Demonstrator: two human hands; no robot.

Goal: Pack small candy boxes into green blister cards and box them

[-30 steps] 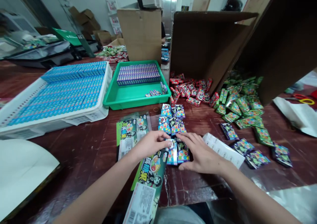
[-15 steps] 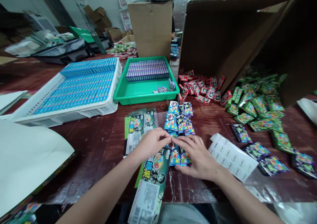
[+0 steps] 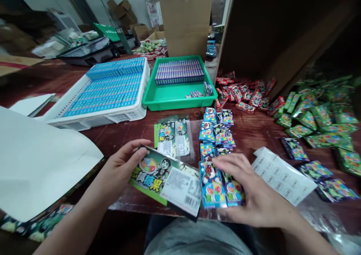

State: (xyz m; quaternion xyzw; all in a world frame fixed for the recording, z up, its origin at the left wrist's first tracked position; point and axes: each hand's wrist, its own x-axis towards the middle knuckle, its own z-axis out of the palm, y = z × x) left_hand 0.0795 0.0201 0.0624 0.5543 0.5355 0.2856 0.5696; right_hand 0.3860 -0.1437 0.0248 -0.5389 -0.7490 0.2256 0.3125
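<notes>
My left hand [image 3: 122, 168] is closed on the left end of a flat printed bag [image 3: 166, 180], green and black with a white label, held level over the table's near edge. My right hand [image 3: 248, 195] grips a small stack of blue candy packets [image 3: 218, 187] right at the bag's open right end. More blue packets [image 3: 216, 131] lie in rows on the table just beyond my hands. A second flat printed bag [image 3: 173, 136] lies behind the held one.
A white crate of blue boxes [image 3: 109, 91] and a green tray [image 3: 177, 95] with purple boxes stand at the back. Red packets [image 3: 245, 95] and green packets [image 3: 318, 116] spill from a tipped cardboard box [image 3: 282, 33]. A sticker sheet [image 3: 283, 176] lies right; white paper [image 3: 36, 165] left.
Both hands came off the table toward me. My left hand lifted the printed bag and turned it sideways. My right hand picked up the blue packets and brought them to the bag's end.
</notes>
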